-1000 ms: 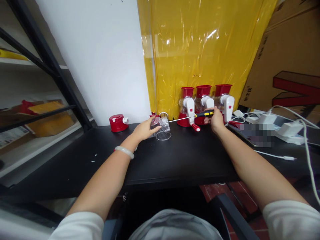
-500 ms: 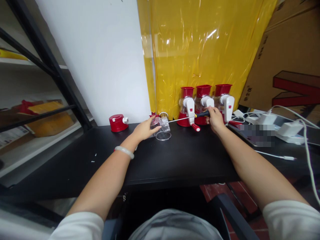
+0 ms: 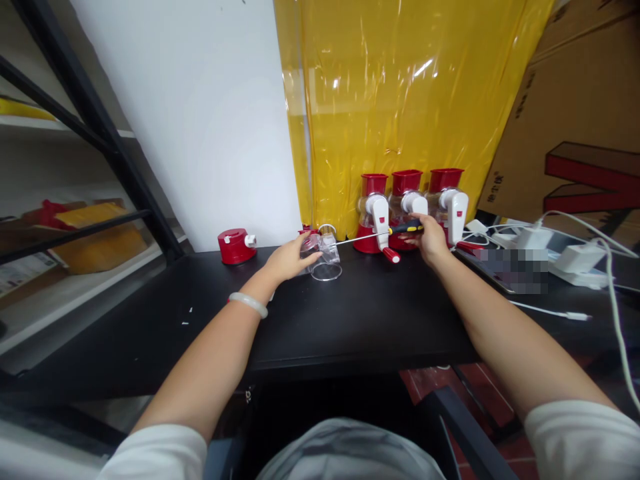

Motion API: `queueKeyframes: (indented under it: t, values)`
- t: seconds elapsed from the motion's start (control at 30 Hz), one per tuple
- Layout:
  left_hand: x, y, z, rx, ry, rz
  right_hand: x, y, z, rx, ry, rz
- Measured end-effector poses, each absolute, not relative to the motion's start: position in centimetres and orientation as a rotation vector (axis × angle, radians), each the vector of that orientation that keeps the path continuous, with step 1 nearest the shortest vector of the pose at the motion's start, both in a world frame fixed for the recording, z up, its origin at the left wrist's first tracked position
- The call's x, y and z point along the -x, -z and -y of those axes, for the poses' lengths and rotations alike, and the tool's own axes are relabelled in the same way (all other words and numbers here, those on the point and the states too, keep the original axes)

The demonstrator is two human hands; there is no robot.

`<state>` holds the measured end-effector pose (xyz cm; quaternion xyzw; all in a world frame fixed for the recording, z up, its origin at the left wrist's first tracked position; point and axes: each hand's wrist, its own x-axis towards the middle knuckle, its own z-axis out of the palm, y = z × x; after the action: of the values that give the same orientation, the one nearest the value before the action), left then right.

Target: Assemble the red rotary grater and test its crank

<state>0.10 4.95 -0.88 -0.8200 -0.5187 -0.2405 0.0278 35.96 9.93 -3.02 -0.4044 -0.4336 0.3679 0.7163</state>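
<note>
The left hand [image 3: 290, 259] is gripping a clear plastic housing [image 3: 323, 257] lying on its side on the black table [image 3: 350, 320], fingers wrapped over its near end. The right hand [image 3: 430, 240] is closing around the black-and-yellow handle of a screwdriver [image 3: 380, 235], whose thin shaft is reaching leftward to the housing. Just behind the right hand, three red-and-white grinders [image 3: 413, 203] are standing in a row. Left of the housing, well apart, a red cap [image 3: 236, 245] is sitting.
</note>
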Motion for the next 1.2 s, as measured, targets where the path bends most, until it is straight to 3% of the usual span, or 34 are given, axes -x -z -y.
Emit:
queueKeyframes:
  t: [0.17, 0.37, 0.67, 0.97, 1.2]
  values:
    - [-0.15, 0.77, -4.84, 2.53, 0.726, 1.608, -35.62, 3.0, -9.72, 0.903, -0.716, 1.011]
    - [-0.16, 0.78, -4.83, 2.537, 0.735, 1.601, -35.77, 2.88, -9.64, 0.872, -0.878, 0.907]
    - [-0.2, 0.77, -4.79, 2.531, 0.748, 1.622, -35.78, 2.81, -9.5, 0.843, -0.862, 0.902]
    - [-0.25, 0.66, -4.71, 2.539, 0.74, 1.628, -35.81, 3.0, -9.68, 0.884, -0.714, 0.991]
    - [-0.16, 0.78, -4.84, 2.525, 0.731, 1.629, -35.71, 2.54, -9.24, 0.837, -0.921, 0.891]
